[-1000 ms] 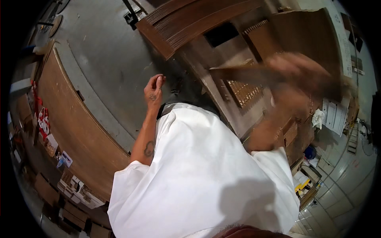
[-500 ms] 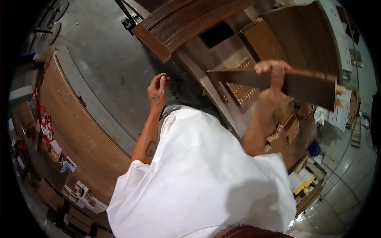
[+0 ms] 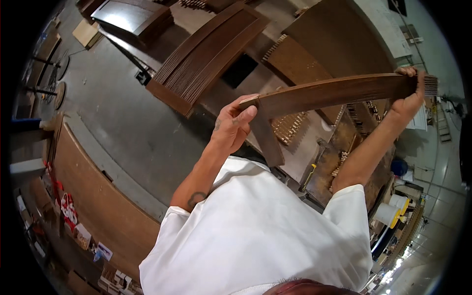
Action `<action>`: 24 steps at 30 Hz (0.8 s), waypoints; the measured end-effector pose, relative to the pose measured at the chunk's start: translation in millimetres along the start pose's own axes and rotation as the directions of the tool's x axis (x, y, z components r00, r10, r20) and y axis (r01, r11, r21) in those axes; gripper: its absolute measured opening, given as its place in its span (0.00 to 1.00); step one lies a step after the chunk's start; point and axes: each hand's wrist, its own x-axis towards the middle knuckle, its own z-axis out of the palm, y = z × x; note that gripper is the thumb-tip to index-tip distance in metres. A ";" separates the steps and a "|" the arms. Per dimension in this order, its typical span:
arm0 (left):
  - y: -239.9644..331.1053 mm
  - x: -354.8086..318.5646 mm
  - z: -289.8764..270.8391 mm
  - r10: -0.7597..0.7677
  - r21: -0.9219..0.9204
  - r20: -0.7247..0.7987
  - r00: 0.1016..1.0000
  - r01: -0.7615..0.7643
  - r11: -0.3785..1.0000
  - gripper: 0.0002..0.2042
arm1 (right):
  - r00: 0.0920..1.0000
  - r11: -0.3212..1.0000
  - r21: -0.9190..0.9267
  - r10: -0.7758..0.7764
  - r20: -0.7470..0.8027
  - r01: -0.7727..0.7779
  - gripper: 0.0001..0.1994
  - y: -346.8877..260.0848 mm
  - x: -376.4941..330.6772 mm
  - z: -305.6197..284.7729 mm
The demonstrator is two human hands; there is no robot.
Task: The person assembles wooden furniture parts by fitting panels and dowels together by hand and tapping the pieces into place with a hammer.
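Nearest the camera: white shirt (image 3: 255,236), both bare forearms rising out of it. Left hand (image 3: 233,125) is closed around the near end of a long dark-stained wooden board (image 3: 329,91), thumb over the top edge, fingers wrapped behind; a second, shorter dark piece (image 3: 268,140) angles down from just below that hand, and whether it is joined to the board or only held with it I cannot tell. Right hand (image 3: 408,96) is clamped on the far end of the same board, fingers curled over the top edge, the end grain just past the knuckles. The board spans hand to hand, raised clear of everything beneath, broad face toward the camera. Judgement: carrying it well likely means keeping both grips firm and the ends level, and watching the hanging piece so it does not swing. Below the hands: a workbench (image 3: 314,147) with rows of small pale wood pieces (image 3: 290,125). Beyond the left hand: a stack of dark panel frames (image 3: 206,56) over grey concrete floor (image 3: 113,113). Well past the right hand: white buckets (image 3: 388,214).
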 end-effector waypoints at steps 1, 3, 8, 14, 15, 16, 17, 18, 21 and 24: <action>13.4 -3.9 21.9 -0.021 0.008 0.009 1.000 0.020 1.000 0.19 | 0.999 0.997 0.050 0.050 -0.001 -0.050 0.09 -3.0 4.1 -10.4; 19.3 -5.8 31.8 0.001 0.038 0.013 1.000 -0.001 0.999 0.18 | 0.997 0.990 0.119 0.072 0.018 -0.074 0.10 -7.7 8.3 -23.2; 21.9 -10.1 47.6 0.128 0.159 0.008 0.992 -0.127 0.979 0.16 | 0.996 0.946 0.314 0.070 0.050 -0.082 0.10 -16.3 9.0 -21.6; 21.6 -11.8 48.3 0.148 0.140 0.081 0.986 -0.158 0.977 0.20 | 0.977 0.894 0.424 0.060 0.202 -0.142 0.08 -26.6 5.1 -8.5; 18.5 -8.2 36.9 0.135 0.119 0.122 0.983 -0.149 0.982 0.21 | 0.980 0.924 0.373 0.006 0.200 -0.081 0.09 -28.6 2.6 -4.3; 16.6 -5.6 27.8 0.125 0.101 0.156 0.980 -0.142 0.985 0.22 | 0.979 0.945 0.325 -0.042 0.202 -0.026 0.10 -26.9 -2.0 3.9; 16.8 -2.7 23.7 0.205 0.259 0.060 0.977 -0.214 0.942 0.23 | 0.972 0.964 0.263 -0.086 0.218 0.026 0.11 -22.0 -10.1 16.5; 18.5 1.1 18.1 0.290 0.339 -0.023 0.957 -0.266 0.902 0.23 | 0.968 0.975 0.204 -0.127 0.215 0.082 0.12 -15.2 -22.3 32.9; 19.3 0.5 -66.4 0.366 0.467 -0.330 0.870 -0.187 0.864 0.20 | 0.978 1.000 -0.018 0.024 0.209 -0.021 0.18 42.9 -90.3 101.3; 21.1 -18.0 -119.7 0.488 0.527 -0.519 0.701 -0.187 0.829 0.20 | 0.952 0.938 -0.307 -0.067 0.299 0.162 0.18 122.4 -132.1 126.5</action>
